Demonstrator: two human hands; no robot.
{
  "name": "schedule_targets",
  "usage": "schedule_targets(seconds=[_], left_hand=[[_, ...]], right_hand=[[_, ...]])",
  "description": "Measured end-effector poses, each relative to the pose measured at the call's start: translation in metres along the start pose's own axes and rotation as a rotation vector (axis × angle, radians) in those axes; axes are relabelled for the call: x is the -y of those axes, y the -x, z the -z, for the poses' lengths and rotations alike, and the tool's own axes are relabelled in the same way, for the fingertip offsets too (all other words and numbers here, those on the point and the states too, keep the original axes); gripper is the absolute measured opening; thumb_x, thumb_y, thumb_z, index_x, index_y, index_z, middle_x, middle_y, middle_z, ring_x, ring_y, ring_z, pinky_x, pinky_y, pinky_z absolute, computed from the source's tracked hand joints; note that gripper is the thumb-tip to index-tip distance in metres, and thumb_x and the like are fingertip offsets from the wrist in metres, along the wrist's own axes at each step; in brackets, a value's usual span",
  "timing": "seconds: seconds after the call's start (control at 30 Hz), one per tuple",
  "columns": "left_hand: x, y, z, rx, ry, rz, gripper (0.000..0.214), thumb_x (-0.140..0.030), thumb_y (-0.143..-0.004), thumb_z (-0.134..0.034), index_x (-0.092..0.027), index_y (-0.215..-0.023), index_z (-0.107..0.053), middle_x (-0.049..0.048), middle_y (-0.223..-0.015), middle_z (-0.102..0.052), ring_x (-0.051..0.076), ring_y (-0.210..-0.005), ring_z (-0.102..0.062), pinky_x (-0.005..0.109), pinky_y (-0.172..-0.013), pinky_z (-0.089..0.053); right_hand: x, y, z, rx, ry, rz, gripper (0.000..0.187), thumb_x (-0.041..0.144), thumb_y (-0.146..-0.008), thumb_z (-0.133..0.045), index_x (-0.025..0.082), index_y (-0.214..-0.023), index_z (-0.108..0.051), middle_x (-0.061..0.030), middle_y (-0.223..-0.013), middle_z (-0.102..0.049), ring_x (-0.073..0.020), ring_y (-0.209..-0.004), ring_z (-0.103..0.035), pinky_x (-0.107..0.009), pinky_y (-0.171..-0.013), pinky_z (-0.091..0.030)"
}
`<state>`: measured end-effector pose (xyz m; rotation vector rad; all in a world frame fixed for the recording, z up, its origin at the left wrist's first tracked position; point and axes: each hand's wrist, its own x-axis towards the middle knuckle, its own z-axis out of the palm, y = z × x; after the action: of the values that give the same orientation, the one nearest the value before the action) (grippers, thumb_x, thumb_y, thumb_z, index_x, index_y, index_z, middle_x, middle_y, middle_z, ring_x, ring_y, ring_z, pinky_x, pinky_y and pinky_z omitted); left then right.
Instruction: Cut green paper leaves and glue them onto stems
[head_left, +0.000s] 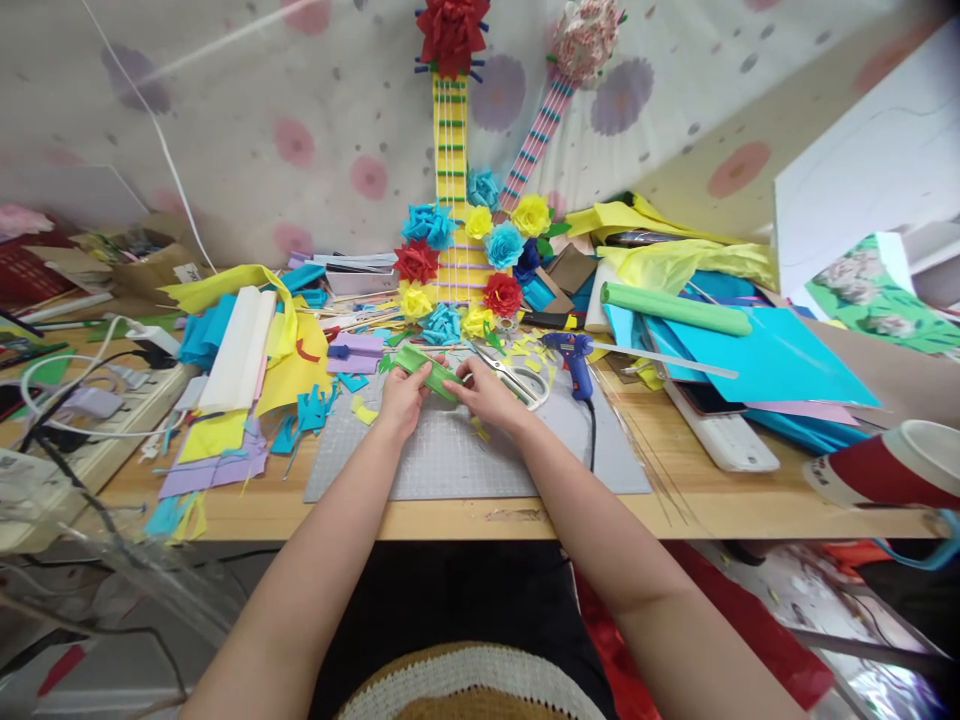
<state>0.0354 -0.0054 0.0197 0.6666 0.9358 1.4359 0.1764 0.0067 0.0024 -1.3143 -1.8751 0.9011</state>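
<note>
My left hand and my right hand both pinch a strip of green crepe paper above a grey cutting mat. The left fingers close on the strip's left part, the right fingers on its right end. Scissors lie on the mat just right of my right hand. A blue glue gun rests beyond the scissors.
Paper flowers surround a yellow paper guitar at the back. Coloured paper scraps and a white roll lie left, a green roll and blue sheets right. A red and white cup lies on its side by the right edge.
</note>
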Motion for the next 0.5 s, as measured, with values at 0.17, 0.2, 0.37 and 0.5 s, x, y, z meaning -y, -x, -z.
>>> schedule_targets(seconds=[0.17, 0.2, 0.37, 0.5], left_hand=[[0.0002, -0.0015, 0.0003, 0.014, 0.02, -0.017, 0.014, -0.012, -0.066, -0.066, -0.013, -0.079, -0.061, 0.0068, -0.082, -0.071, 0.02, -0.091, -0.066, 0.032, -0.081, -0.051], [0.0002, -0.0016, 0.0005, 0.017, 0.027, -0.018, 0.014, -0.011, -0.066, -0.065, -0.013, -0.079, -0.061, 0.0068, -0.082, -0.071, 0.02, -0.091, -0.066, 0.032, -0.082, -0.051], [-0.0008, -0.0016, 0.0015, 0.022, 0.061, -0.002, 0.014, -0.01, -0.066, -0.064, -0.013, -0.08, -0.062, 0.0081, -0.083, -0.072, 0.022, -0.096, -0.065, 0.034, -0.085, -0.05], [-0.0017, -0.0028, 0.0025, 0.02, 0.094, 0.0, 0.013, -0.008, -0.069, -0.061, -0.013, -0.08, -0.062, 0.0077, -0.084, -0.072, 0.021, -0.097, -0.064, 0.034, -0.087, -0.05]], right_hand=[[0.0014, -0.0016, 0.0027, 0.105, -0.108, -0.125, 0.017, 0.034, -0.077, -0.054, 0.019, -0.084, -0.049, 0.0022, -0.071, -0.054, -0.0076, -0.049, -0.046, -0.022, -0.045, -0.037], [0.0013, -0.0019, 0.0034, 0.13, -0.144, -0.152, 0.015, 0.033, -0.077, -0.055, 0.019, -0.08, -0.05, 0.0033, -0.064, -0.052, -0.0075, -0.046, -0.045, -0.022, -0.043, -0.037], [-0.0001, -0.004, 0.0037, 0.084, -0.28, -0.2, 0.021, 0.03, -0.07, -0.066, 0.018, -0.07, -0.047, 0.0054, -0.054, -0.05, -0.0066, -0.042, -0.044, -0.02, -0.039, -0.038], [0.0006, -0.005, 0.003, 0.087, -0.373, -0.262, 0.023, 0.029, -0.067, -0.069, 0.018, -0.069, -0.049, 0.0047, -0.055, -0.052, -0.007, -0.045, -0.048, -0.02, -0.042, -0.044]])
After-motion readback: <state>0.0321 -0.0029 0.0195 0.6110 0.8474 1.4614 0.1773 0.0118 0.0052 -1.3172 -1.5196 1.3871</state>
